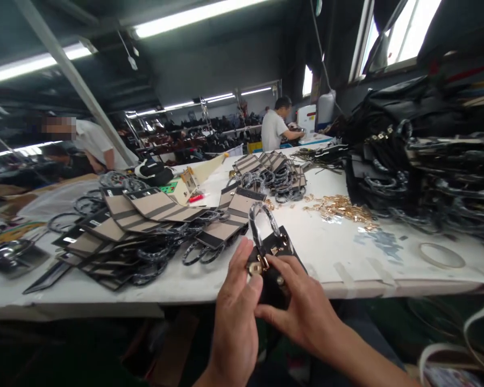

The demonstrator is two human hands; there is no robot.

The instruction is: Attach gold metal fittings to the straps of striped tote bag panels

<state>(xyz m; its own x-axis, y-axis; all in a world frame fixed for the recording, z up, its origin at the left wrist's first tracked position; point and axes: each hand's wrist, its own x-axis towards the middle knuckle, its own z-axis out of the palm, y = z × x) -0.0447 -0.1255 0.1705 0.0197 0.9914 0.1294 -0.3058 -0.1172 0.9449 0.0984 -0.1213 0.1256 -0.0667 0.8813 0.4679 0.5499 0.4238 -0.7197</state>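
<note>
At the front edge of the table, my two hands are on a black bag panel (pixel 275 243) with gold-coloured metal fittings and a plastic-wrapped loop handle (pixel 255 220). My left hand (pixel 236 306) grips its left side, thumb beside a round gold fitting (pixel 255 267). From the right, my right hand (pixel 302 301) closes over the panel, its fingers curled near the gold clasp. The panel's lower part is partly hidden by my hands. Just left of it lie black and beige panels (pixel 220 231) with wrapped handles.
Stacked panels (pixel 145 207) cover the table's left, with another pile (pixel 272 166) farther back. Loose gold hardware (pixel 344 209) and a tape ring (pixel 441 255) lie right. A heap of black bag parts (pixel 387 166) stands at far right. Two people work beyond the white table (pixel 326 269).
</note>
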